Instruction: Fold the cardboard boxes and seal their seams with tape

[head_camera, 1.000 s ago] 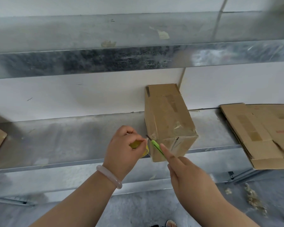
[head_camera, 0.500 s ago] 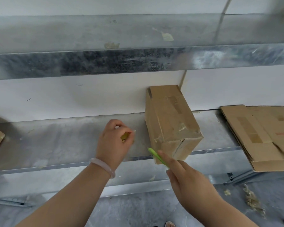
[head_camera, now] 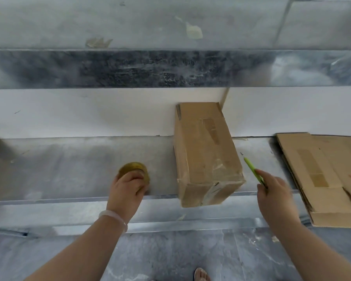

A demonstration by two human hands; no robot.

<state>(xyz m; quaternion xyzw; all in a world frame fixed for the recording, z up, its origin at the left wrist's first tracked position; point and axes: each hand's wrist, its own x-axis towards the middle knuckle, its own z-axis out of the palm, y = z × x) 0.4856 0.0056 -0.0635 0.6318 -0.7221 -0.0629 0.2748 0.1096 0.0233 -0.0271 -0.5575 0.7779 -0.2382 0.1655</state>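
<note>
Head view of a metal shelf set against a white wall.

The box, brown and folded shut, lies on its side on the shelf. Its long axis runs from the shelf's front edge back to the wall and leans slightly left toward the far end. The far end touches the wall. The near end juts a little over the front lip and points toward the viewer and slightly right. The near face shows closed flaps with clear strips across the seam. More clear, wrinkled strips wrap the near top corner, and a darker patch marks the top face. The cardboard is creased and dented along its edges.

The left hand, wearing a pale bracelet, rests on the shelf to the left of the box. Its fingers are curled over a yellowish roll of tape that lies flat near the front edge, apart from the box.

The right hand hovers to the right of the box and pinches a green cutter. The cutter tip points up and left, near the box's right side but not touching it.

Flat boxes lie stacked at the shelf's right end and overhang the front edge.
</note>
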